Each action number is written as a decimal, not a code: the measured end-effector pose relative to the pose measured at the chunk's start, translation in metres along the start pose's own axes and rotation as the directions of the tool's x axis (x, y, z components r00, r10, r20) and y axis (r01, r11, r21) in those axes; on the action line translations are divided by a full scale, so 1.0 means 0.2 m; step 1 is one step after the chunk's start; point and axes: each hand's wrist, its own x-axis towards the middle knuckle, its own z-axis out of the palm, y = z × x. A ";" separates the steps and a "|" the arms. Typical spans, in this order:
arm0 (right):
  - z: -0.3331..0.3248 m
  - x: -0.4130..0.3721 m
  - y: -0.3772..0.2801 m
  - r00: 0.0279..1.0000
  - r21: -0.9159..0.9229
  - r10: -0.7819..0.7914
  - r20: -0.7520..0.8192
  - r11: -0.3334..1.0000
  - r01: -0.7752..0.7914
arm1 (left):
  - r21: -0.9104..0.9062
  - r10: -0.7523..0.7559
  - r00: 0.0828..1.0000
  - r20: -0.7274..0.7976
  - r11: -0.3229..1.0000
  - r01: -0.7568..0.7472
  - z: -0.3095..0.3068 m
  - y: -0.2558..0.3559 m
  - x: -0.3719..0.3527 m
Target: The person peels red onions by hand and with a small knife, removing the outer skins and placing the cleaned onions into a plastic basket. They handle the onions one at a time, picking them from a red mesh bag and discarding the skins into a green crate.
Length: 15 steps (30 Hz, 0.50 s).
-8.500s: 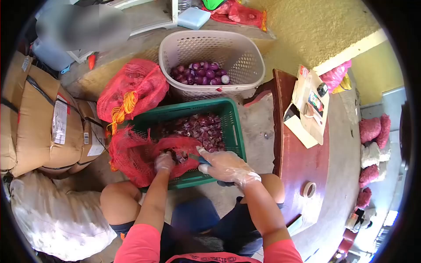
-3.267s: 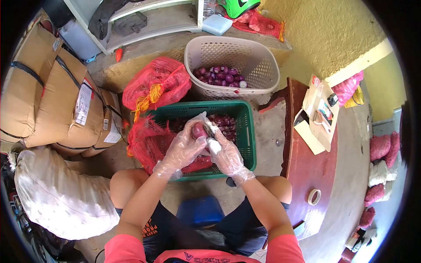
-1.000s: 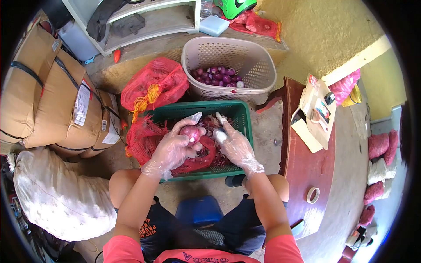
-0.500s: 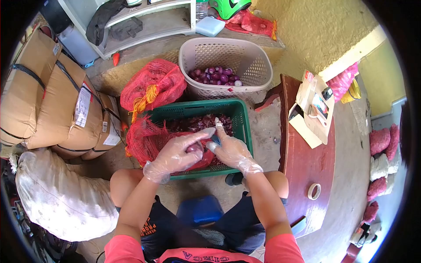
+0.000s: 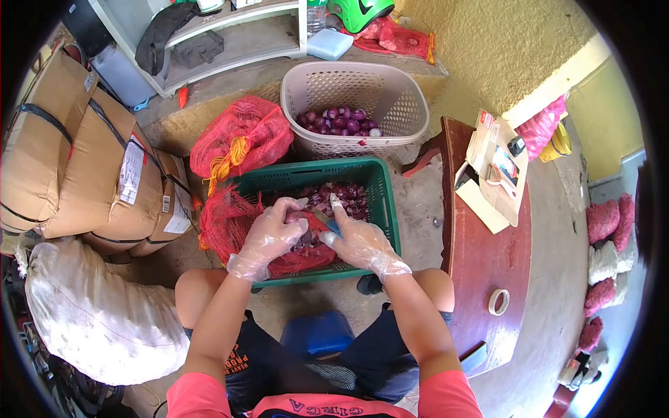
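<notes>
My left hand (image 5: 273,238), in a clear plastic glove, has its fingers curled around a red onion (image 5: 293,217) above the green crate (image 5: 391,216). Gloved the same way, my right hand (image 5: 364,244) grips a small knife (image 5: 331,224) with a blue handle, its index finger stretched forward. The short blade points toward the onion; whether it touches cannot be made out. Below both hands, onion skins and pieces (image 5: 348,196) lie in the crate. A red mesh bag (image 5: 226,226) drapes over the crate's left side, with onions partly visible inside.
Behind the crate stands a beige basket (image 5: 355,72) with purple onions (image 5: 341,124). A full red mesh sack (image 5: 240,132) sits beside it. Wrapped cartons (image 5: 97,160) and a white sack (image 5: 104,313) are at left. A wooden table (image 5: 488,279) holds tape (image 5: 499,302) and a cardboard box (image 5: 491,174).
My left hand has moved up and left with the onion, away from the right hand. The knife blade shows more now, and my right hand has shifted slightly left and down.
</notes>
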 end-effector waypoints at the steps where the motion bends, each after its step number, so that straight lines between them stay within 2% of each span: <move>1: 0.00 0.00 0.00 1.000 0.014 0.002 -0.002 1.000 -0.002 | -0.158 -0.055 0.997 0.050 0.985 0.063 -0.01 0.03 -0.01; 2: -0.01 0.00 0.00 1.000 0.027 0.004 -0.005 1.000 -0.004 | -0.308 -0.101 0.989 0.109 0.942 0.130 -0.02 0.05 -0.01; 5: -0.03 -0.01 -0.03 1.000 0.065 0.008 -0.026 0.998 -0.006 | -0.591 -0.111 0.989 0.093 0.794 0.144 0.01 0.04 0.01; 8: -0.02 -0.01 -0.02 0.997 0.108 -0.011 -0.076 0.994 0.019 | -0.694 -0.073 0.996 0.058 0.714 0.093 0.01 0.03 0.00; 11: -0.01 0.00 0.01 0.993 0.136 -0.043 -0.112 0.989 0.058 | -0.685 -0.034 0.999 -0.007 0.728 0.020 0.02 -0.01 0.01; 15: 0.00 0.01 0.02 0.987 0.186 -0.073 -0.143 0.978 0.099 | -0.720 -0.020 1.000 0.019 0.693 0.027 0.01 -0.03 0.03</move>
